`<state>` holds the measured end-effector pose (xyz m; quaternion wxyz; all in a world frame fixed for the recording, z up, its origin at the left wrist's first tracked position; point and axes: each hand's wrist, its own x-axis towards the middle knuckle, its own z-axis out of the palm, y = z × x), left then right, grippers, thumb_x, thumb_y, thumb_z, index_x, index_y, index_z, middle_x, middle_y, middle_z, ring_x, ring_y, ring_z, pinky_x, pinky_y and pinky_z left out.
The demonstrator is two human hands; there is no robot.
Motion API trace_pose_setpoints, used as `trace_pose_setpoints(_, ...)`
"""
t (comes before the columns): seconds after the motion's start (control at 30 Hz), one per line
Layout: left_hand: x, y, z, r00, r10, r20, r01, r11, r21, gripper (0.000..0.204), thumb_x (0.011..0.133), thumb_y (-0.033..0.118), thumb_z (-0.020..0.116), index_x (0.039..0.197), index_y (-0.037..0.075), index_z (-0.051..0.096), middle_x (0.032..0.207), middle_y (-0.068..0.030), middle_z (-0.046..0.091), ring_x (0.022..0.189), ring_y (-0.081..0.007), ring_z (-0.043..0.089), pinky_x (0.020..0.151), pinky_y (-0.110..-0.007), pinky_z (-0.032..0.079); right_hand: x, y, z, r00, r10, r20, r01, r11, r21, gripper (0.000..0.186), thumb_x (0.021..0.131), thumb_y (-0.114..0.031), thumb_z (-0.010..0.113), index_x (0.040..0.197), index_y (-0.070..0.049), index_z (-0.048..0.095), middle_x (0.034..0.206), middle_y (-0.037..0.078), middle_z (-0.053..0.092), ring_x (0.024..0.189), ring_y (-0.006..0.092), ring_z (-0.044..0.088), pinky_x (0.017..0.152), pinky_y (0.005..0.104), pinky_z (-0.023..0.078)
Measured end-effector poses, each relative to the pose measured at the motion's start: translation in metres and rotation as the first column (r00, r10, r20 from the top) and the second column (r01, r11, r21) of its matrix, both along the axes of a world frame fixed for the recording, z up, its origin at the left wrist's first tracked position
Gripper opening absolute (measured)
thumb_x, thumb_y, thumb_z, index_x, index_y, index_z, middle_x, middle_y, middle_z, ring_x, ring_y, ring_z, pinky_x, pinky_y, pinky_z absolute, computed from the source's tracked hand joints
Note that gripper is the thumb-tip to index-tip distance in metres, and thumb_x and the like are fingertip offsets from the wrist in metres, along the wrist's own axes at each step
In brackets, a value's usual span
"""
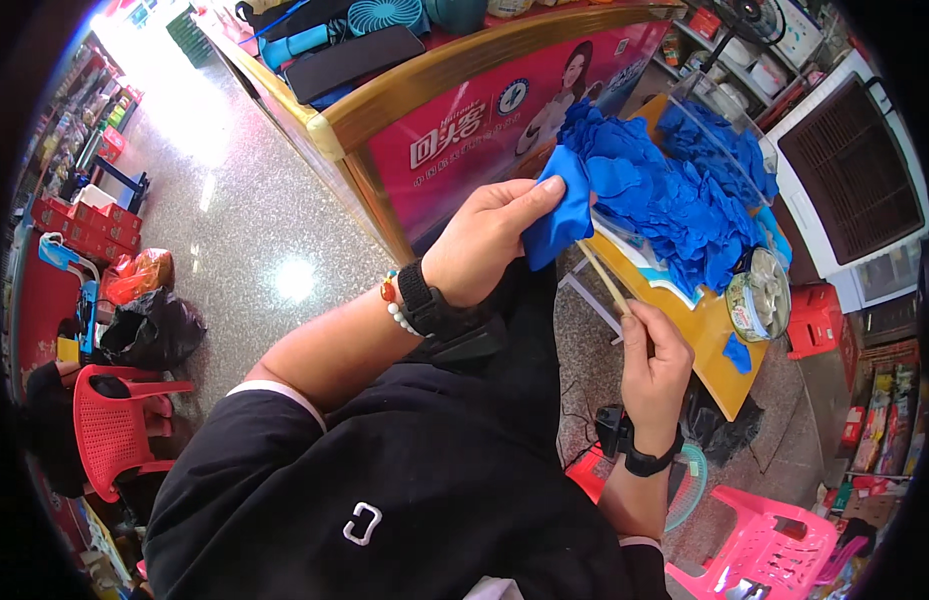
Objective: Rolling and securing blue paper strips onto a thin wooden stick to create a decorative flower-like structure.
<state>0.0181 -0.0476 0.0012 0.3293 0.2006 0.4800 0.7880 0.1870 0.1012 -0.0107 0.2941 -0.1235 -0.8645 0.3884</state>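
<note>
My left hand [484, 240] pinches a blue cloth piece [562, 215] between thumb and fingers, just left of the pile. Closed around the lower end of a thin, pale wooden stick [606, 280], my right hand [656, 365] is lower and to the right. The stick's upper end points toward the cloth piece; I cannot tell whether they touch. A large heap of blue cloth pieces [669, 205] covers much of the yellow wooden table [722, 375]. Near the table's right edge stands a round tub [754, 305], and one small blue scrap [737, 353] lies beside it.
Behind the heap, a clear plastic box [719, 140] holds more blue pieces. A wood-edged counter [384, 150] with a pink printed front stands ahead. Pink plastic chairs are at left [114, 430] and lower right [769, 545]. A white air cooler [854, 170] stands at right.
</note>
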Motion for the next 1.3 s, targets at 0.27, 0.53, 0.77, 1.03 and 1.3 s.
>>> trace_pose_setpoints(0.27, 0.005, 0.002, -0.002, 0.998, 0.052, -0.024, -0.05, 0.995, 0.089, 0.033, 0.098, 0.029, 0.048, 0.11, 0.002, 0.062, 0.088, -0.0005, 0.065, 0.073, -0.0056, 0.057, 0.068, -0.02, 0.045, 0.003, 0.0, -0.003, 0.995, 0.09, 0.05, -0.085, 0.993, -0.082, 0.013, 0.089, -0.008, 0.058, 0.095, 0.002, 0.064, 0.067, 0.006, 0.056, 0.057, 0.0108, 0.05, 0.053, 0.0252, 0.039)
trace_pose_setpoints(0.53, 0.034, 0.012, -0.01, 0.989, 0.118, -0.088, -0.108, 0.988, 0.111, 0.035, 0.1, 0.027, 0.044, 0.117, 0.002, 0.06, 0.088, 0.0036, 0.062, 0.072, -0.0009, 0.05, 0.066, -0.017, 0.039, -0.003, -0.034, -0.016, 0.974, 0.221, -0.051, -0.168, 0.555, -0.815, 0.021, 0.098, -0.016, 0.047, 0.096, 0.001, 0.06, 0.063, -0.007, 0.039, 0.05, -0.0004, 0.031, 0.045, 0.0165, 0.023)
trace_pose_setpoints(0.77, 0.03, 0.012, 0.004, 0.986, 0.107, -0.125, -0.076, 0.97, 0.232, 0.032, 0.099, 0.026, 0.046, 0.103, -0.001, 0.063, 0.087, 0.0026, 0.063, 0.077, -0.0017, 0.053, 0.07, -0.019, 0.043, 0.0, -0.028, -0.019, 0.966, 0.225, -0.124, -0.225, 0.506, -0.832, 0.021, 0.098, -0.016, 0.046, 0.096, 0.001, 0.059, 0.064, -0.007, 0.039, 0.052, -0.0002, 0.03, 0.046, 0.0165, 0.023)
trace_pose_setpoints(1.03, 0.013, 0.007, 0.012, 0.976, 0.169, -0.14, -0.138, 0.968, 0.209, 0.035, 0.099, 0.027, 0.045, 0.123, 0.003, 0.055, 0.09, 0.0027, 0.062, 0.079, -0.0039, 0.056, 0.071, -0.02, 0.045, 0.0, -0.02, -0.016, 0.994, 0.104, 0.039, -0.08, 0.915, -0.394, 0.018, 0.095, -0.013, 0.051, 0.096, 0.0, 0.063, 0.07, -0.001, 0.055, 0.058, 0.0036, 0.043, 0.051, 0.0207, 0.032)
trace_pose_setpoints(1.3, 0.011, 0.006, 0.019, 0.964, 0.204, -0.174, -0.189, 0.977, 0.098, 0.021, 0.092, 0.019, 0.059, 0.098, 0.001, 0.066, 0.081, 0.0017, 0.063, 0.069, -0.0015, 0.055, 0.063, -0.018, 0.046, -0.004, -0.023, -0.015, 0.993, 0.084, 0.081, -0.049, 0.928, -0.369, 0.016, 0.094, -0.012, 0.051, 0.095, -0.001, 0.064, 0.064, -0.003, 0.051, 0.055, 0.0032, 0.039, 0.049, 0.021, 0.03)
